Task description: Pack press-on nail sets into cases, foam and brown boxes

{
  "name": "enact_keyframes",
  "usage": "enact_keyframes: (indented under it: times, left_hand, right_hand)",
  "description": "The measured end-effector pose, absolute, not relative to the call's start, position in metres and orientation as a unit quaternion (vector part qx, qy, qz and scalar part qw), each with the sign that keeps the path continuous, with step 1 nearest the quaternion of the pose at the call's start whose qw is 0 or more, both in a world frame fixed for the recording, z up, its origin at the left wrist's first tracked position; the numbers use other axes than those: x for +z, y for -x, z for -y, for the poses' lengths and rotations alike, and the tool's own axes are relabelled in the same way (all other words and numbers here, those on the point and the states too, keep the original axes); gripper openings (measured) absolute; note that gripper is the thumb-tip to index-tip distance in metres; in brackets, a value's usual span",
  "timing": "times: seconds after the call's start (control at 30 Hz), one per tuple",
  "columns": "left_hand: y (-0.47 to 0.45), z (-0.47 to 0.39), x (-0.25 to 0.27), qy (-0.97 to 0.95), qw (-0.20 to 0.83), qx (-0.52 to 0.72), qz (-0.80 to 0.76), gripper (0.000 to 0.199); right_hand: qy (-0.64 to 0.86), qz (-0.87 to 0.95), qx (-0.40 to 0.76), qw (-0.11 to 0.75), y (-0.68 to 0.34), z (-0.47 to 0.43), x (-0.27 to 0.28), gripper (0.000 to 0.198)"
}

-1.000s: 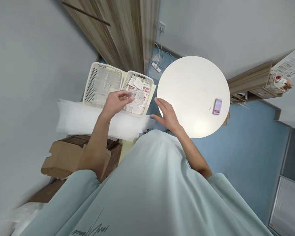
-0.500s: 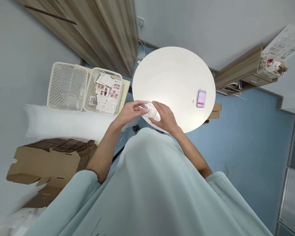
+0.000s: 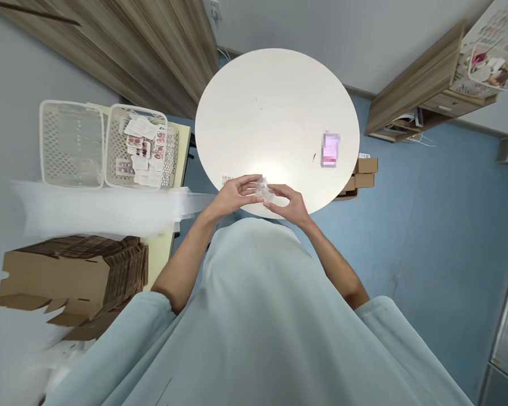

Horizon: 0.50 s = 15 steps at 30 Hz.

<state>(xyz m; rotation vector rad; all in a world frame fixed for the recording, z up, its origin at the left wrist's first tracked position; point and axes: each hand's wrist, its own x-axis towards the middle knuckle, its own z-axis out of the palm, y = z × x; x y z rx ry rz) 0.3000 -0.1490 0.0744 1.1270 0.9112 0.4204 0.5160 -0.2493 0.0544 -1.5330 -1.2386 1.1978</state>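
A small, clear plastic packet (image 3: pixel 264 190) with a crinkled look is held between my two hands, above the near edge of the round white table (image 3: pixel 279 107). My left hand (image 3: pixel 237 194) has its fingers and thumb closed on the left side of the packet. On the other side, my right hand (image 3: pixel 290 204) grips it between thumb and fingertips. Just behind my left hand, a small card with faint brownish marks (image 3: pixel 227 179) lies on the table; my fingers partly cover it. What the packet contains is too small to tell.
A blurred pink-purple item (image 3: pixel 330 150) lies on the table's right side. To the left stand a basket of nail cards (image 3: pixel 114 146), a lidded-looking pale basket (image 3: pixel 73 169), white plastic sheeting (image 3: pixel 97 211) and stacked cardboard (image 3: pixel 59 276). Small brown boxes (image 3: pixel 366 165) sit beyond the table's right edge.
The packet now looks crumpled and folded rather than flat, with both hands still on it. The small marked card has come into view on the table by my left hand. The camera view has shifted.
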Motion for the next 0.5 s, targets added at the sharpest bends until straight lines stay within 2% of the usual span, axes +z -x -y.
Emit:
enact_keyframes:
  times: [0.2, 0.5]
  left_hand:
    - [-0.303, 0.162, 0.07, -0.489, 0.74, 0.162, -0.433, 0.096]
    - [-0.273, 0.161, 0.059, -0.449, 0.775, 0.139, -0.422, 0.092]
  right_hand:
    - [0.58, 0.466, 0.518, 0.422, -0.519, 0.265, 0.041, 0.065]
    - [0.552, 0.384, 0.611, 0.418, -0.509, 0.269, 0.026, 0.068]
